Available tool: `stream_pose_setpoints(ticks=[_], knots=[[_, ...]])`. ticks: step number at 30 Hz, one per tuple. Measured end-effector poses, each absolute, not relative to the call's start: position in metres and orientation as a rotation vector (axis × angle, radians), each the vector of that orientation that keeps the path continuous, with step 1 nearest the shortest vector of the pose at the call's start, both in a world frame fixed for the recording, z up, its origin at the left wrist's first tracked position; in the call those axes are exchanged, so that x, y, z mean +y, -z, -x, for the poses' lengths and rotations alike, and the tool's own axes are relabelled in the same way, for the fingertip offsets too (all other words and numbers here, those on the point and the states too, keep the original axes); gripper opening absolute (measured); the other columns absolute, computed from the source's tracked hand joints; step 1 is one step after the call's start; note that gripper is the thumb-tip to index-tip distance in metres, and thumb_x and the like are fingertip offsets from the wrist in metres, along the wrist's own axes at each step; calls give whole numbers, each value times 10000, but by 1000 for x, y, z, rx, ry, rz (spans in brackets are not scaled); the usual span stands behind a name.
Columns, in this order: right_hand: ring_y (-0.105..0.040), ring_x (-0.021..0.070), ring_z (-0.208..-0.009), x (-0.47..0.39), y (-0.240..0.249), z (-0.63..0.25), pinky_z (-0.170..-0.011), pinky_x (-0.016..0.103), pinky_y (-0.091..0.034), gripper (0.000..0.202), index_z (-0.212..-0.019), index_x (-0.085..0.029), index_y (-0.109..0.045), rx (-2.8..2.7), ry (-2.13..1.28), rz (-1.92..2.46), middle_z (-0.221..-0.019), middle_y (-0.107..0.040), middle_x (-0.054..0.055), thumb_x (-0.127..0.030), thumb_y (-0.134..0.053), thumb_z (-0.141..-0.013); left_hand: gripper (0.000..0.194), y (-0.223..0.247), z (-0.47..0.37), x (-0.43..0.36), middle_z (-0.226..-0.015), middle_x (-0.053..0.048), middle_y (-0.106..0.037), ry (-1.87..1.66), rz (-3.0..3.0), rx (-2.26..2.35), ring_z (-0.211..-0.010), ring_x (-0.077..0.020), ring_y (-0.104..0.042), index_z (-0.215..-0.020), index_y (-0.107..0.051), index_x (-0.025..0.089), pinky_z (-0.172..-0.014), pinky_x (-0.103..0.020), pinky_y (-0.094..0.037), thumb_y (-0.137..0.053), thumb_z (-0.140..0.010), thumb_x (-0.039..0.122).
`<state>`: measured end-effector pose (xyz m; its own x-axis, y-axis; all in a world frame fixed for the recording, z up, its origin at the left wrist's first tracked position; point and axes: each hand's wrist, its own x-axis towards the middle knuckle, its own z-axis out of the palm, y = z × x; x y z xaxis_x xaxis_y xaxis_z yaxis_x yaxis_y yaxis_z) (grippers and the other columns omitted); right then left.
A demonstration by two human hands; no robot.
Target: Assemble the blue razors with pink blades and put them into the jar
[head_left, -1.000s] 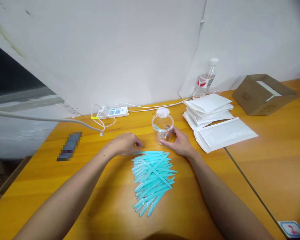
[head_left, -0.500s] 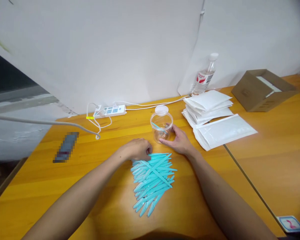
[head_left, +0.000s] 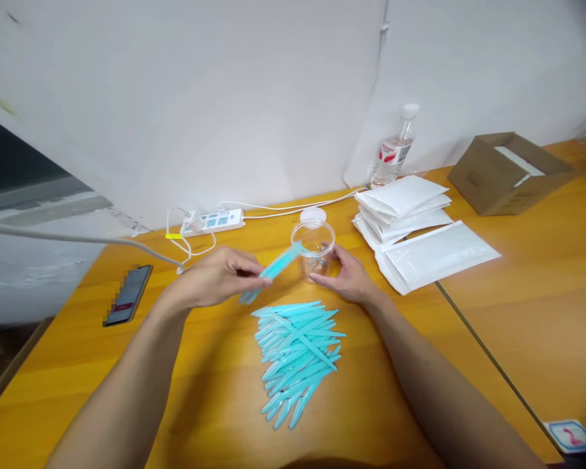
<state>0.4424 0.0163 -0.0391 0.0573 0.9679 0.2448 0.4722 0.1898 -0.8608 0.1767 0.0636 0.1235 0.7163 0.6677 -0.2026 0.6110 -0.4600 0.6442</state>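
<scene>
My left hand [head_left: 215, 277] pinches one turquoise plastic stick [head_left: 272, 271] and holds it tilted in the air, its upper end at the rim of a clear plastic jar [head_left: 314, 250]. My right hand [head_left: 348, 278] rests on the wooden table [head_left: 542, 306] and grips the jar's base from the right. The jar stands upright and open. A pile of several more turquoise sticks [head_left: 295, 355] lies on the table just in front of both hands.
A white lid [head_left: 313, 215] lies behind the jar. White padded envelopes [head_left: 415, 228] are stacked to the right, with a water bottle [head_left: 393, 148] and a cardboard box [head_left: 510, 172] beyond. A power strip [head_left: 212, 221] and a phone [head_left: 127, 303] lie at the left.
My left hand reached into the top of the stick pile, took one stick and lifted it up toward the jar's mouth. My right hand stayed on the jar.
</scene>
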Motion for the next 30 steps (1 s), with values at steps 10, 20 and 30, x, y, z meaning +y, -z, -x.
stream_pose_setpoints(ticks=[10, 20, 30], knots=[[-668, 275, -1071, 14, 32, -440, -971, 434, -523, 570, -1202, -218, -622, -1558, -678, 1363, -1200, -696, 86, -496, -785, -732, 211, -96, -278, 68, -948, -31, -786, -1152, -1996, 961, -894, -181, -723, -937, -789, 194, -854, -293, -560, -694, -861, 367], [-650, 269, -1077, 16, 35, -442, -968, 416, -508, 655, -1281, -222, -591, -1582, -682, 1363, -1209, -689, 81, -500, -797, -724, 127, -72, -251, 79, -1166, -80, -710, -1014, -2080, 1067, -1107, -190, -655, -877, -735, 182, -1058, -363, -440, -721, -826, 297], [-661, 280, -1031, 15, 37, -439, -921, 421, -514, 633, -1232, -224, -610, -1632, -655, 1410, -1161, -707, 76, -532, -796, -710, 190, -109, -264, 68, -837, -32, -746, -640, -2504, 917, -776, -161, -658, -849, -772, 206, -745, -276, -478, -589, -877, 250]])
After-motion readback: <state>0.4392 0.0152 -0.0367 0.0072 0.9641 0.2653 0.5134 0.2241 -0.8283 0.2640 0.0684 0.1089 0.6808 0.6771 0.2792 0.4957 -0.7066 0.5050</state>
